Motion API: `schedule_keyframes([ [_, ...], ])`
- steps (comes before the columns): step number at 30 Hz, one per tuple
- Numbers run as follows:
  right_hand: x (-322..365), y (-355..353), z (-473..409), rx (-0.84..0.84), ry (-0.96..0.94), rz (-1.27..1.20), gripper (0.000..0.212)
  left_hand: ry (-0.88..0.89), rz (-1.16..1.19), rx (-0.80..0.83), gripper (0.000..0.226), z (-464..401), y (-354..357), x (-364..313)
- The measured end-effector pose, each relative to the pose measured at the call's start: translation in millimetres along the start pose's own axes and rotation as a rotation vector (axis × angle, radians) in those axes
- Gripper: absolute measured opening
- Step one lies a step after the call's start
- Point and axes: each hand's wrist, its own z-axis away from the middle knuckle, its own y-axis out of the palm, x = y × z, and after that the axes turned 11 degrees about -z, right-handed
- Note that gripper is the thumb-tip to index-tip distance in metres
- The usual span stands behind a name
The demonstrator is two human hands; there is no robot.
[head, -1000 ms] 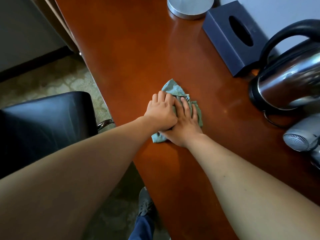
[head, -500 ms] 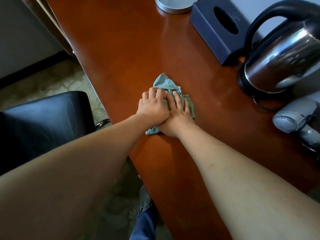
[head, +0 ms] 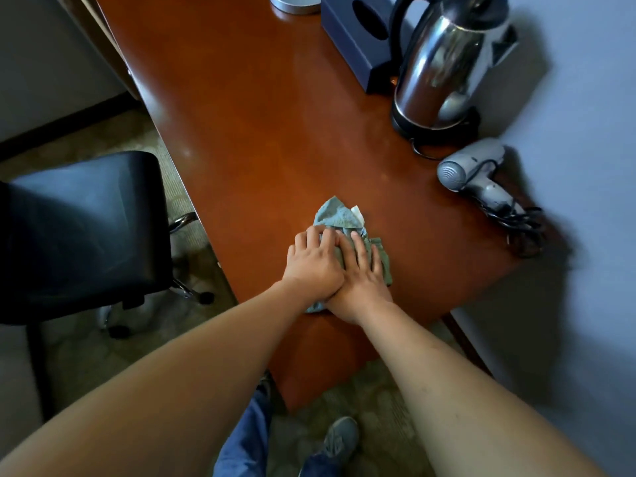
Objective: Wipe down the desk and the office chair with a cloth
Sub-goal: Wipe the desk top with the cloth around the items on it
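flanking cloth: kettle, hairdryer

Glossy reddish-brown wooden desk, running from the far edge of view to a near corner above patterned carpet. Lying directly on it: a crumpled grey-green cloth near the front edge; along the wall side, a silver hair dryer on its side with a bundled black cord, a stainless electric kettle upright on a black base, a dark tissue box just behind the kettle, and a round silver base cut off at the top edge. On the carpet left of the desk: a black office chair.
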Motion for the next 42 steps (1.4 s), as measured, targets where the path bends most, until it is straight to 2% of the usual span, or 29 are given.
schedule_keyframes([
  [6,-23.9,15.0,39.5,-0.04,-0.016,0.003,0.103,0.013,0.018,-0.021,0.046,30.6,14.4,-30.4],
  [11,-28.3,19.3,34.5,-0.053,-0.022,-0.001,0.103,0.046,0.047,-0.029,0.043,27.2,16.9,-26.1],
  [14,-29.2,21.7,28.9,-0.05,-0.043,-0.005,0.099,0.073,0.111,0.029,0.042,17.0,11.5,-16.8],
  [17,-30.4,12.4,20.0,-0.038,-0.046,-0.001,0.096,0.108,0.134,0.074,0.033,0.3,2.6,-10.0],
  [22,-34.6,-39.1,-37.9,-0.041,-0.052,0.029,0.099,0.06,0.137,0.065,0.035,-59.7,-25.9,-7.7],
  [26,-34.2,-58.2,-79.8,-0.087,-0.015,-0.019,0.099,0.089,0.126,0.079,0.03,-111.8,-45.8,-2.1],
  [33,-37.0,-63.0,-89.7,-0.115,-0.011,-0.04,0.099,0.133,0.129,0.066,0.025,-124.7,-45.0,-0.5],
  [38,-34.6,-59.7,-92.9,-0.159,0.008,-0.033,0.1,0.11,0.157,0.021,0.051,-111.3,-34.3,1.2],
  [42,-30.2,-46.9,-81.2,-0.176,0.044,-0.051,0.093,0.183,0.162,0.068,0.065,-89.8,-34.1,7.6],
])
